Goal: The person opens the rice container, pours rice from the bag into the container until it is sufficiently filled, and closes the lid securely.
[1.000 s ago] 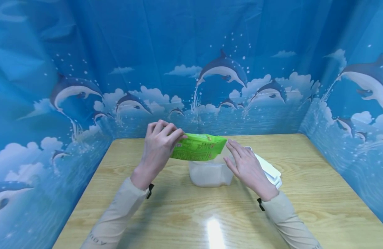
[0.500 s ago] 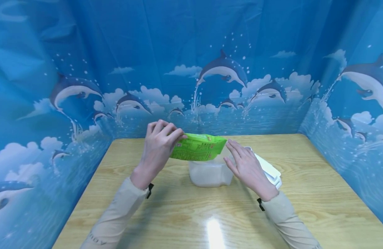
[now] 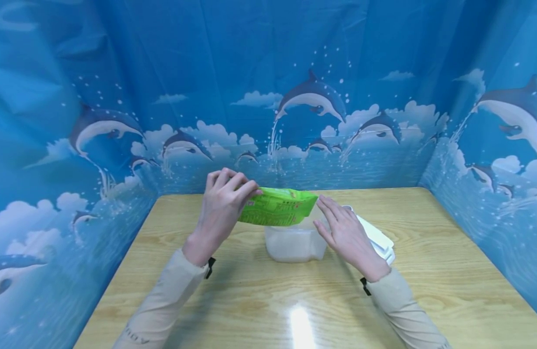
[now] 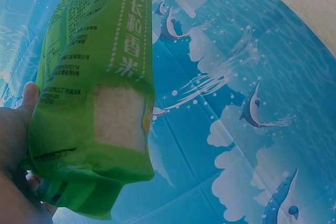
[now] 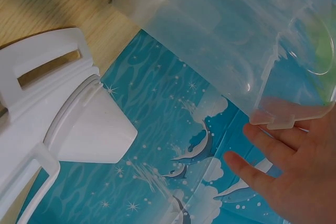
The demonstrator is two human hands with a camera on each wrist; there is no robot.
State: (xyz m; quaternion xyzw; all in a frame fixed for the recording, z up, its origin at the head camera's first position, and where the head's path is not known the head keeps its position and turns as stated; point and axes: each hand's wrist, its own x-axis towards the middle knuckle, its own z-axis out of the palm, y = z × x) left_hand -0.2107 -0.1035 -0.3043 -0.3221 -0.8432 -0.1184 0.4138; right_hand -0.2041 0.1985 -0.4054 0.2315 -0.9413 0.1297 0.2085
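My left hand (image 3: 224, 203) grips the end of a green rice bag (image 3: 278, 207), held sideways above a translucent plastic container (image 3: 294, 246). In the left wrist view the bag (image 4: 100, 129) has a clear window with pale grains behind it. Its far end points down to the right, over the container. White contents fill the lower part of the container (image 5: 210, 40). My right hand (image 3: 344, 231) lies with fingers extended at the container's right rim, by the bag's tip. In the right wrist view the fingers of that hand (image 5: 299, 171) touch the rim from outside; their exact contact is partly hidden.
A white lid with handle-like openings (image 5: 79, 114) lies on the wooden table (image 3: 251, 300), right of the container and partly behind my right hand. Blue dolphin-print curtains (image 3: 233, 72) stand behind and at both sides of the table.
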